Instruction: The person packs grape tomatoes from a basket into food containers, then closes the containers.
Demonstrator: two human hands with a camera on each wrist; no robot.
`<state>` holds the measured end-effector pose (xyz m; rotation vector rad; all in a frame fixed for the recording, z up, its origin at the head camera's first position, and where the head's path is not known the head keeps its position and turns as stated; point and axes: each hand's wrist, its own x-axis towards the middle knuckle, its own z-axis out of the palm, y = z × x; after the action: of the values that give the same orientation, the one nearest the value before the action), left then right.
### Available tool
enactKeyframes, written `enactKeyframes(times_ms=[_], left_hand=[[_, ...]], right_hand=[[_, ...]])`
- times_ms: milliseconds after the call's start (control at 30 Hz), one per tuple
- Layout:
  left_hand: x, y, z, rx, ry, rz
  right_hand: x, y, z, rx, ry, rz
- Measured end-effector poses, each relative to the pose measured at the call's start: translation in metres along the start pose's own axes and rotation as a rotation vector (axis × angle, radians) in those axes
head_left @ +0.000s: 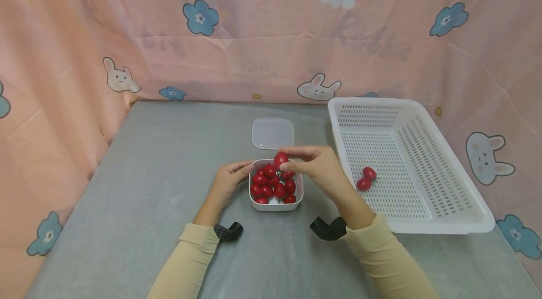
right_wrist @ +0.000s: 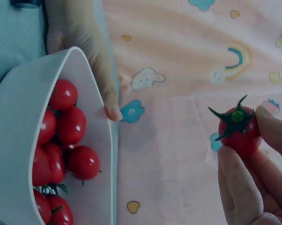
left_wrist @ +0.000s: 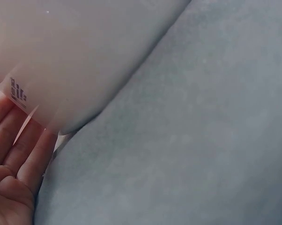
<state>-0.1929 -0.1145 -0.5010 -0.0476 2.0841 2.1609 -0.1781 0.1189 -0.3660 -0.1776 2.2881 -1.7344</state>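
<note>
A small white plastic container [head_left: 276,206] full of red cherry tomatoes [head_left: 267,191] stands on the grey table in the head view. My left hand [head_left: 229,181] rests against the container's left side, near its far corner. In the left wrist view, the fingers [left_wrist: 26,147] of that hand lie nearly straight along the pale wall. Above the container's far right corner, my right hand [head_left: 319,167] pinches one cherry tomato [right_wrist: 238,131] between thumb and fingers. Its green stem cap faces the right wrist camera.
To the right stands a large white perforated basket [head_left: 455,195] with two cherry tomatoes [head_left: 366,179] near its left side. A clear lid [head_left: 273,133] lies on the table [head_left: 190,134] behind the container. A pink patterned curtain [head_left: 254,54] hangs along the back.
</note>
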Motion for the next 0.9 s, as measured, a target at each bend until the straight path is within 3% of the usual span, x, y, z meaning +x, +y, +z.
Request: enactKeyframes(times_ms=[233, 533, 900], left_hand=[[0.000, 0.000, -0.001, 0.004, 0.017, -0.010], [0.000, 0.000, -0.001, 0.020, 0.011, -0.011], [0.000, 0.000, 0.000, -0.004, 0.013, -0.001]], right_hand=[[0.002, 0.017, 0.016, 0.003, 0.028, 0.042], [0.007, 0.045, 0.033, -0.099, 0.008, 0.106], [0.009, 0.056, 0.042, -0.266, -0.003, 0.003]])
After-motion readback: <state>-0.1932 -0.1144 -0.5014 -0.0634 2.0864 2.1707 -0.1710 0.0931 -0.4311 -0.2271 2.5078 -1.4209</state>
